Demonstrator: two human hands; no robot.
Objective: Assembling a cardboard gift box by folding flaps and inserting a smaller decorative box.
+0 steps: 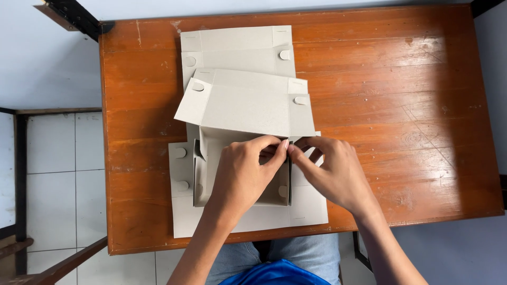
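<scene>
Head view, looking straight down on a wooden worktop (pixel 401 105). Your left hand (pixel 240 177) and right hand (pixel 335 171) meet over a grey card box (pixel 211 174) that is partly folded, near the front edge of the worktop and directly before you. The fingertips of both hands come together at the box's far right upper edge, where a wall meets the large flap (pixel 245 108). Each grip appears pinched shut on card at that corner; which tab or fold lies between the fingers is hidden by the hands themselves.

State of the work, as judged from this view: the box's left wall and far wall stand upright, and round-ended tabs show on the left side panel and inside the right wall. The side panels at left and right lie flat on the worktop, unfolded. The large flap tilts up and away from you, open, with two round tabs near its far edge. The box thus seems about half formed, with the corner in hand, the flat panels and the closing of the flap left to do.

Beyond the box, a flat card blank (pixel 237 47) of the same grey lies on the worktop, untouched, partly covered by the raised flap.
</scene>
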